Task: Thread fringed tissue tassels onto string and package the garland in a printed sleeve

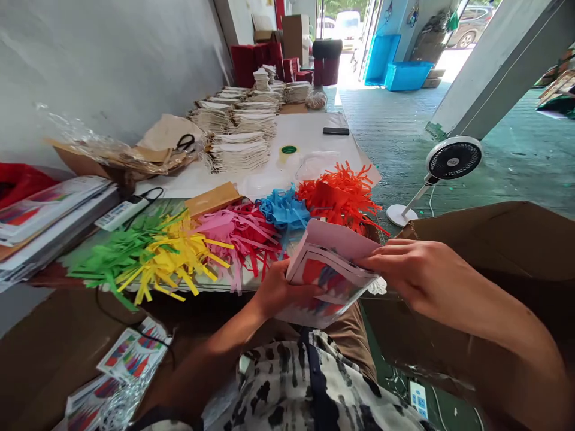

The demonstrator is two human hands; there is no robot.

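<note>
Above my lap is a flat clear packet (335,287) with a colourful printed card in it and a pale pink flap or sheet along its top. My left hand (279,291) grips its left side, thumb lying across the front. At the upper right edge, my right hand (415,263) has its fingers closed on the packet; the fingertips are partly hidden. Just beyond lie bundles of cut paper strips: orange (339,194), blue (284,208), pink (220,224), yellow (175,254) and green (119,248).
Stacks of white stringed bags (238,149) line the table's far left. A tape roll (288,151), a phone (336,131) and scissors (185,142) lie there too. Open cardboard boxes (485,239) flank me; the left holds printed packets (135,353). A fan (453,158) stands right.
</note>
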